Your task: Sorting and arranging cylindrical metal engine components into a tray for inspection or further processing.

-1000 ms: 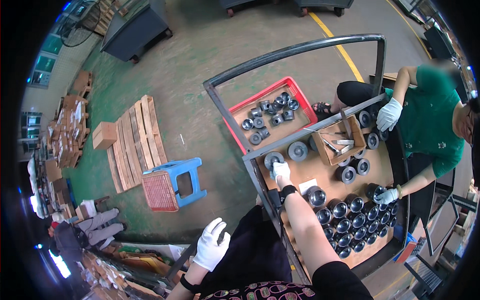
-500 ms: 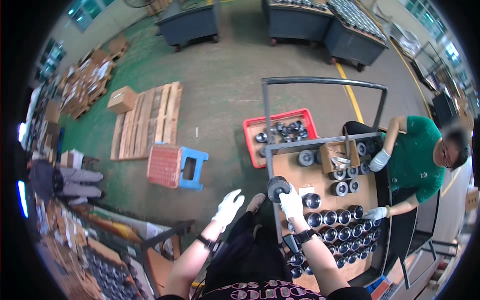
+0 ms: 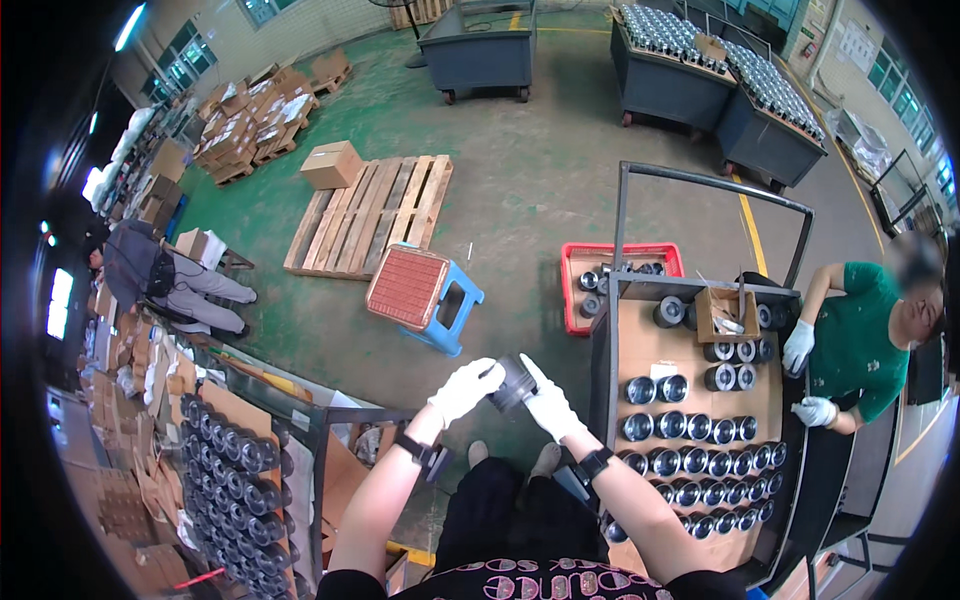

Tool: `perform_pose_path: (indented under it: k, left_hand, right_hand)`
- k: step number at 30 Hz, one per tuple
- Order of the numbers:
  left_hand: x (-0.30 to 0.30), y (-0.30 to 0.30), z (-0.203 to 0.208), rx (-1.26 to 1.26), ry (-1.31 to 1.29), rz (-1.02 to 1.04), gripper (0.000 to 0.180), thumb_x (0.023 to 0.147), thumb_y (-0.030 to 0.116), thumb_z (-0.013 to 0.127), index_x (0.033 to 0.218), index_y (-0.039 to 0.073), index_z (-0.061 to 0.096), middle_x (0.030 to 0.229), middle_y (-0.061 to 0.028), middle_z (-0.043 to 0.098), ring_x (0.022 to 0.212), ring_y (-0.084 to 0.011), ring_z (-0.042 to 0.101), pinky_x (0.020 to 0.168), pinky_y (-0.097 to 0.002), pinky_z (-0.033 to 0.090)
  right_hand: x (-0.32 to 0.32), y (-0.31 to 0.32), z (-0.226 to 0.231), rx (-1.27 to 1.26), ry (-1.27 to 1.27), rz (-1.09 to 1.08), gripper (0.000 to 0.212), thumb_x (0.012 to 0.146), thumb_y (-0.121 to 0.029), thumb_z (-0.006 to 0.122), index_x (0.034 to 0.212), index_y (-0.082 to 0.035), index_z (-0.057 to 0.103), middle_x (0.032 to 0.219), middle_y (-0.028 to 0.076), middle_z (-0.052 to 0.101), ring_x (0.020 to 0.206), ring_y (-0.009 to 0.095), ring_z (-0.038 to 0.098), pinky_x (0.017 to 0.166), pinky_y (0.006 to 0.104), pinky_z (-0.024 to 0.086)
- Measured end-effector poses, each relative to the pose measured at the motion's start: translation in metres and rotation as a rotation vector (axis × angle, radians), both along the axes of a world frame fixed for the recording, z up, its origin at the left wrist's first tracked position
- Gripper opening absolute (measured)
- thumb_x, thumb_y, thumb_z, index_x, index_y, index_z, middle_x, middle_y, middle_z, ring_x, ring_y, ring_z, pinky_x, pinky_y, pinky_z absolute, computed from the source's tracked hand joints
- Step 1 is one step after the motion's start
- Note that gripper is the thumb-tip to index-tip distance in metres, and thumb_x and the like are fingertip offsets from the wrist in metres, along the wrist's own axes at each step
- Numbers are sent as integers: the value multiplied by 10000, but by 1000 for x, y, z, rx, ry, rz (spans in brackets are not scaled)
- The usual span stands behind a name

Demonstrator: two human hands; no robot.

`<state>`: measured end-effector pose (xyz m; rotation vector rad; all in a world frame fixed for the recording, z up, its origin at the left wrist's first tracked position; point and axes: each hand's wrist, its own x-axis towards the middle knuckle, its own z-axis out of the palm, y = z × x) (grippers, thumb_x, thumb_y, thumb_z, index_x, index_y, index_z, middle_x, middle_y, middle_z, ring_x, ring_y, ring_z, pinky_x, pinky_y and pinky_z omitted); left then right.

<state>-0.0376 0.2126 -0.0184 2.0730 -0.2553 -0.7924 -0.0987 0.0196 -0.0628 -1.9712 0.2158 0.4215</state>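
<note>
A dark, ribbed metal cylinder (image 3: 511, 384) is held in front of me, above the floor. My white-gloved left hand (image 3: 466, 391) grips its left side, while my right hand (image 3: 552, 407), also gloved, closes on its right side. To the right of my right arm stands a metal-framed cart (image 3: 607, 375) lined with cardboard. Rows of shiny-topped cylinders (image 3: 696, 460) stand on it, with several dull grey ones (image 3: 720, 376) farther back.
Across the cart, a person in green (image 3: 868, 318) wears white gloves. A small carton (image 3: 728, 315) sits on the cart, and a red crate (image 3: 568, 290) lies beyond. Ahead left are a blue-legged stool (image 3: 440, 318) and a wooden pallet (image 3: 380, 220). More cylinders fill a rack (image 3: 235, 470) at lower left.
My right hand has carried the dark cylinder left, off the cart's edge, and my left hand has closed on it. My view has turned right-to-left. The co-worker's hands have drawn back from the rows.
</note>
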Motion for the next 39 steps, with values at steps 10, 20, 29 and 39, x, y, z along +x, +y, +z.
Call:
perform_pose_path:
  k: [10, 20, 29, 39]
  left_hand:
    - [-77, 124, -47, 53, -349, 313, 293, 964, 311, 545, 1034, 58, 675, 869, -79, 689, 874, -209, 624, 980, -379, 433]
    - [-104, 202, 18, -736, 6, 781, 417, 1007, 364, 530, 1177, -13, 583, 1115, -105, 628, 1003, -204, 612, 904, -361, 507]
    - [-89, 245, 42, -274, -297, 521, 381, 1029, 307, 490, 1190, -29, 572, 1129, -102, 624, 998, -193, 608, 890, -325, 495]
    - [-74, 220, 36, -1462, 645, 760, 328, 1008, 274, 509, 1216, 27, 566, 1227, -116, 629, 1163, -255, 575, 1043, -429, 438]
  right_hand:
    - [-47, 99, -20, -180, -190, -248, 534, 970, -293, 520, 1443, -66, 418, 1401, 185, 504, 1301, 335, 476, 1098, 388, 369]
    - [-96, 229, 58, -277, -555, -124, 514, 914, -281, 551, 1348, -12, 494, 1362, 199, 521, 1203, 399, 515, 1068, 446, 387]
    - [-84, 241, 125, -344, -897, -223, 462, 881, -224, 607, 1277, -3, 523, 1321, 228, 515, 1190, 429, 481, 946, 496, 427]
    - [-132, 203, 30, -652, -638, -211, 545, 916, -376, 576, 1323, -18, 526, 1370, 247, 497, 1229, 432, 500, 966, 483, 470]
